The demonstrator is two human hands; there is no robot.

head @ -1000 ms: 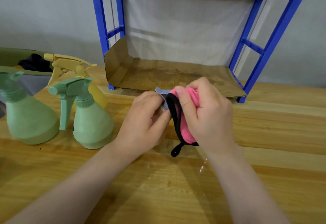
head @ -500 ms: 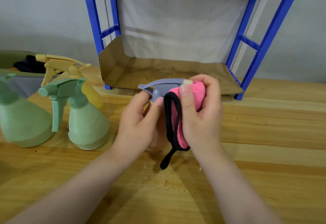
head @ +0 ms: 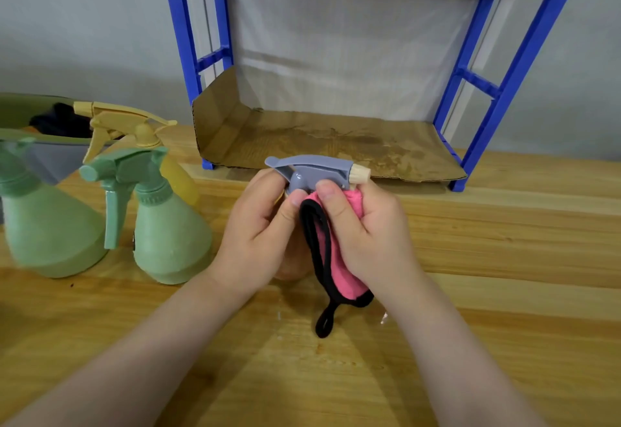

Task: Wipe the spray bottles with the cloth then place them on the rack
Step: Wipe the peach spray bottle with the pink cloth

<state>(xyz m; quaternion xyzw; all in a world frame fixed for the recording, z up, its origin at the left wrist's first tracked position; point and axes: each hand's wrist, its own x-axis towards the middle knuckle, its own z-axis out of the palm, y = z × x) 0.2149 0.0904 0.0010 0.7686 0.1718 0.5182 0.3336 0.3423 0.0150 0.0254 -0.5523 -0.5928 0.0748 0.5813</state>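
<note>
Fingers (head: 268, 201) of the left hand (head: 258, 235) curled round the neck of the grey-headed spray bottle (head: 312, 173); right hand (head: 366, 235) clamped on the pink cloth (head: 342, 279), pressing it against the bottle's right side, thumb on the trigger head. Compared with half a second earlier: grey head stands fuller in view above both hands, cream nozzle tip now uncovered and pointing right, cloth lower on the body. Wooden table (head: 504, 326): bears everything listed. Blue rack (head: 188, 40): behind the hands, lower shelf lined with stained brown cardboard (head: 319, 137), no bottle on it. Green spray bottle (head: 168, 225): upright, left of the hands; a second green bottle (head: 43, 225) further left; yellow bottle (head: 134, 127) just behind them. Held bottle: grey trigger head, pale peach body mostly hidden by the hands, base near the tabletop before the rack. Cloth: pink, black edging, black loop hanging below. Labels or writing: none legible.
</note>
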